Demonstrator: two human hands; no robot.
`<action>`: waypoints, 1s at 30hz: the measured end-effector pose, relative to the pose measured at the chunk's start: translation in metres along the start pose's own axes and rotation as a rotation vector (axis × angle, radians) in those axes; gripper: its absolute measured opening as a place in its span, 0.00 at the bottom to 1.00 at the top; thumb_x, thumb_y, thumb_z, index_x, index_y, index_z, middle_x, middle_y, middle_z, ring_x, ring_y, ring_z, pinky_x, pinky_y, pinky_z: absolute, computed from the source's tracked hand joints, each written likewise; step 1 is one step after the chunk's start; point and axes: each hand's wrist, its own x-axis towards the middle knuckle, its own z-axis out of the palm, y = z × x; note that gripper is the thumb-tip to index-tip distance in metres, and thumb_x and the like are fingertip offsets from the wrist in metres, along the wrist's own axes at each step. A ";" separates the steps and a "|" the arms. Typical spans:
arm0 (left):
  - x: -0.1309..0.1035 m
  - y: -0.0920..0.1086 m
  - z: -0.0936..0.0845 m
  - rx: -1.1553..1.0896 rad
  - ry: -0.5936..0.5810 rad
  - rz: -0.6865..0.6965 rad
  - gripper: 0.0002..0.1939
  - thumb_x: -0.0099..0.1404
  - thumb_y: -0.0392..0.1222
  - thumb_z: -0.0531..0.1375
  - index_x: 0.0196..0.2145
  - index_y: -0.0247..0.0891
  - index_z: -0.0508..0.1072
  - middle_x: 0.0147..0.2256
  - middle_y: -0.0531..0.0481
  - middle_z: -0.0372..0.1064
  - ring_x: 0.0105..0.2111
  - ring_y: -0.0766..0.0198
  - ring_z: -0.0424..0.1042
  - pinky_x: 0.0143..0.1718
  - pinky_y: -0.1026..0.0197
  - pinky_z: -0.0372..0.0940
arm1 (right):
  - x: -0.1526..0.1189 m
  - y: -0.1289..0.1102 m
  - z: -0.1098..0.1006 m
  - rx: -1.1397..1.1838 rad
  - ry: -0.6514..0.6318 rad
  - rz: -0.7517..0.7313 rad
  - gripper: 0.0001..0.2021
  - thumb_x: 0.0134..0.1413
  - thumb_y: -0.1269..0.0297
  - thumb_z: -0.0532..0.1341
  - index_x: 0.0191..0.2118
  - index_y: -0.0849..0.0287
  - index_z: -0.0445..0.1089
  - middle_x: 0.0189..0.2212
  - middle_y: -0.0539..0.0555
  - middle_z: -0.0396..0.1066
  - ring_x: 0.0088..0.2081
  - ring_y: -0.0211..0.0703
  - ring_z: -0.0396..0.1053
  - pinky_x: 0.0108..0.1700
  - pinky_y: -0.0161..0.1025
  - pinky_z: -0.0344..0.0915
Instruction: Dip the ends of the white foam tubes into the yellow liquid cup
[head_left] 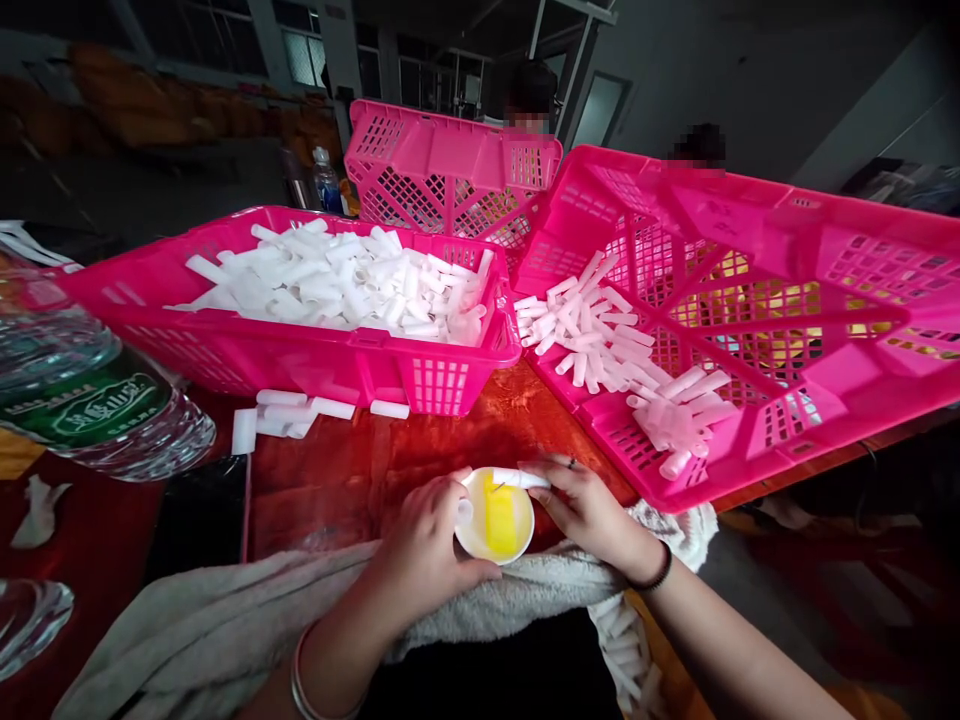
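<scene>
And the left hand [424, 535] curls round the cup [528, 530] at six o'clock while the right hand [589, 505] pinches a white tube [514, 479] at its one-o'clock rim, probably light, smooth, squashable, best gripped gently by the end!

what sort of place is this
Probably a workshop or factory room, judging by the pink crates holding loose white tubes, the red table under them, and other people beyond.

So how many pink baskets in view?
3: a left basket heaped with white tubes, a right basket holding more tubes, and a back basket partly hidden behind them. Others could be hidden.
</scene>
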 end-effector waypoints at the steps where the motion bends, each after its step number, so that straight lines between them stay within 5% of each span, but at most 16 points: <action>1: 0.000 0.000 0.000 -0.004 0.005 0.005 0.48 0.39 0.47 0.77 0.54 0.37 0.58 0.52 0.37 0.66 0.48 0.45 0.69 0.50 0.43 0.66 | -0.001 0.001 0.002 0.008 0.024 0.008 0.14 0.62 0.71 0.56 0.52 0.57 0.69 0.46 0.59 0.72 0.49 0.48 0.69 0.51 0.46 0.68; 7: 0.000 0.000 0.002 -0.011 0.031 0.030 0.46 0.40 0.46 0.77 0.53 0.38 0.59 0.52 0.38 0.66 0.49 0.44 0.68 0.50 0.44 0.66 | -0.002 0.002 0.011 0.008 0.152 0.048 0.13 0.62 0.68 0.57 0.52 0.57 0.69 0.47 0.59 0.72 0.49 0.49 0.70 0.50 0.47 0.69; 16: -0.002 -0.006 0.007 0.020 0.098 0.112 0.48 0.37 0.48 0.77 0.50 0.39 0.58 0.52 0.36 0.66 0.49 0.43 0.68 0.49 0.43 0.66 | 0.001 -0.006 0.010 -0.075 0.066 -0.205 0.11 0.63 0.73 0.54 0.46 0.57 0.71 0.42 0.59 0.70 0.45 0.48 0.69 0.46 0.46 0.69; 20: -0.002 -0.006 0.008 0.034 0.096 0.112 0.47 0.37 0.48 0.77 0.50 0.39 0.57 0.52 0.36 0.67 0.49 0.43 0.69 0.48 0.42 0.66 | -0.002 -0.007 0.011 0.088 0.049 0.042 0.17 0.63 0.65 0.57 0.56 0.57 0.62 0.44 0.59 0.70 0.45 0.48 0.71 0.44 0.45 0.72; 23: -0.002 -0.005 0.007 0.036 0.090 0.105 0.46 0.37 0.49 0.77 0.48 0.39 0.57 0.51 0.35 0.67 0.49 0.43 0.69 0.48 0.43 0.67 | -0.005 -0.007 0.010 0.121 0.034 0.154 0.12 0.65 0.63 0.55 0.52 0.57 0.67 0.41 0.58 0.73 0.42 0.47 0.72 0.44 0.44 0.72; 28: -0.001 -0.005 0.006 0.030 0.087 0.098 0.48 0.37 0.50 0.77 0.51 0.39 0.57 0.51 0.36 0.67 0.48 0.44 0.69 0.48 0.44 0.67 | -0.004 -0.009 0.008 -0.043 0.057 -0.088 0.08 0.63 0.68 0.55 0.42 0.57 0.72 0.41 0.59 0.67 0.42 0.47 0.69 0.43 0.44 0.70; 30: -0.001 -0.006 0.007 0.022 0.089 0.097 0.49 0.37 0.50 0.77 0.52 0.38 0.58 0.51 0.37 0.67 0.48 0.44 0.69 0.48 0.44 0.67 | -0.003 -0.008 0.009 0.002 0.063 -0.077 0.07 0.62 0.68 0.56 0.42 0.57 0.71 0.40 0.58 0.66 0.43 0.47 0.68 0.43 0.44 0.70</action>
